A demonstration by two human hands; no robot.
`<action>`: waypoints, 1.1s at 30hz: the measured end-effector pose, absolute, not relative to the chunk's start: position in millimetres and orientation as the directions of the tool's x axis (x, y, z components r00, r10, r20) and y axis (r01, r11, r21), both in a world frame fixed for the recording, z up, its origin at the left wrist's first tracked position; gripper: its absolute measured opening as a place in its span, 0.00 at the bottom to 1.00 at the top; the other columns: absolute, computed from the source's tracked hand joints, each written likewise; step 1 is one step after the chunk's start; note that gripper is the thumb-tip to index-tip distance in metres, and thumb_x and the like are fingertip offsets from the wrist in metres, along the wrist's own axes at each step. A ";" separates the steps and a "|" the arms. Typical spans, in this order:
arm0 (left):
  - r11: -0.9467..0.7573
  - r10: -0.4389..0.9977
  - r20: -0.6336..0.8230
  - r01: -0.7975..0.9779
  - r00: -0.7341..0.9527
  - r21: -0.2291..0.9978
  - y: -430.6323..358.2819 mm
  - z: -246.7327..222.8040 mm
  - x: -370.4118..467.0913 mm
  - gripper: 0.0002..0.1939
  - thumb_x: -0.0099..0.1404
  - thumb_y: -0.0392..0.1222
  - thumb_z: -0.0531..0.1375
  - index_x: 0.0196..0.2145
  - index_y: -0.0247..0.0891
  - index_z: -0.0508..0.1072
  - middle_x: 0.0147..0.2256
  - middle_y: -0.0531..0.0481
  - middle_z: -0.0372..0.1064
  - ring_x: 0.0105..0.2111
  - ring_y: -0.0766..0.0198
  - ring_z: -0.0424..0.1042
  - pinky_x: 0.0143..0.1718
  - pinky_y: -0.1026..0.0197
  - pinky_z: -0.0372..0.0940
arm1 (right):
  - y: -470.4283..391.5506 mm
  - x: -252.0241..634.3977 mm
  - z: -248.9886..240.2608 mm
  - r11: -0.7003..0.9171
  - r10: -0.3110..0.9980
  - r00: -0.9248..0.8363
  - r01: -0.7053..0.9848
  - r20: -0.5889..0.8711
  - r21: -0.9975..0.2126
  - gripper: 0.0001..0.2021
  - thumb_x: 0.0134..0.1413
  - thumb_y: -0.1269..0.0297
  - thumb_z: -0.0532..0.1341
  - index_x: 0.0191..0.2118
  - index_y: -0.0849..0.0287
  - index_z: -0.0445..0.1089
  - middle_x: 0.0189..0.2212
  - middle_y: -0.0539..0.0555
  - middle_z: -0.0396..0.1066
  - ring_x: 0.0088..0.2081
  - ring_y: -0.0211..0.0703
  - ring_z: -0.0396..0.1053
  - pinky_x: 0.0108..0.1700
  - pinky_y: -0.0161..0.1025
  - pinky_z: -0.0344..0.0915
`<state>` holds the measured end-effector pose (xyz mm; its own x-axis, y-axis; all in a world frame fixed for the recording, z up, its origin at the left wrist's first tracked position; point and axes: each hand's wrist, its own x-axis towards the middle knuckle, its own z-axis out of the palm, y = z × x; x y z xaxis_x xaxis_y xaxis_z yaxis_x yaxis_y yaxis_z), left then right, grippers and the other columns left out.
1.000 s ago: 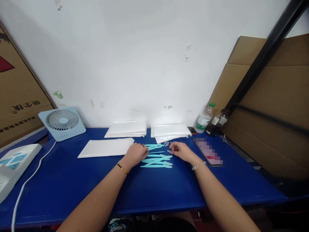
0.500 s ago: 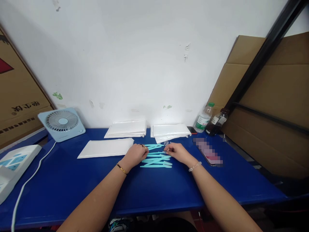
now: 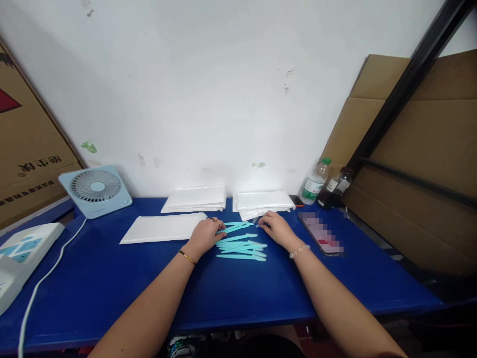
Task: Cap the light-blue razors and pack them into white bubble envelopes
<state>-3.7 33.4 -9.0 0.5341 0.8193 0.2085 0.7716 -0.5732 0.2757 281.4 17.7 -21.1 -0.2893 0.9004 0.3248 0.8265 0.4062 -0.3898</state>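
Note:
Several turquoise eyebrow razors [image 3: 242,245] lie loosely side by side on the blue table, their handles pointing left and pale blade ends pointing right. My left hand [image 3: 206,235] is at the far end of the group, its bent fingers and thumb closed around the handle ends of the upper razors [image 3: 238,226]. Across from it, my right hand [image 3: 276,229] has its fingers curled together beside the razors' blade ends. A small clear piece [image 3: 256,220] shows by its fingertips; what they pinch is too small to make out.
White padded mailers [image 3: 160,228] lie left of my left hand, with two more stacks [image 3: 196,198] [image 3: 264,200] by the wall. A phone [image 3: 321,236], a water bottle [image 3: 315,184] and a dark drink bottle [image 3: 334,189] stand right. A fan [image 3: 98,187] and its cable are left.
My right hand has drawn back up and to the right, off the middle razors. My left hand has shifted slightly left and up, and some middle razors lie at different angles.

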 end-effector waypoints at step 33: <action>-0.486 0.858 0.163 0.667 0.487 0.565 24.9 -6.7 1.9 0.08 0.66 0.43 0.49 0.33 0.40 0.65 0.26 0.53 0.65 0.27 0.64 0.65 0.28 0.64 0.56 | -0.7 268.0 -13.1 0.297 0.950 -0.246 0.528 0.192 -0.795 0.08 0.51 0.60 0.60 0.33 0.60 0.71 0.25 0.50 0.69 0.26 0.35 0.62 0.29 0.33 0.59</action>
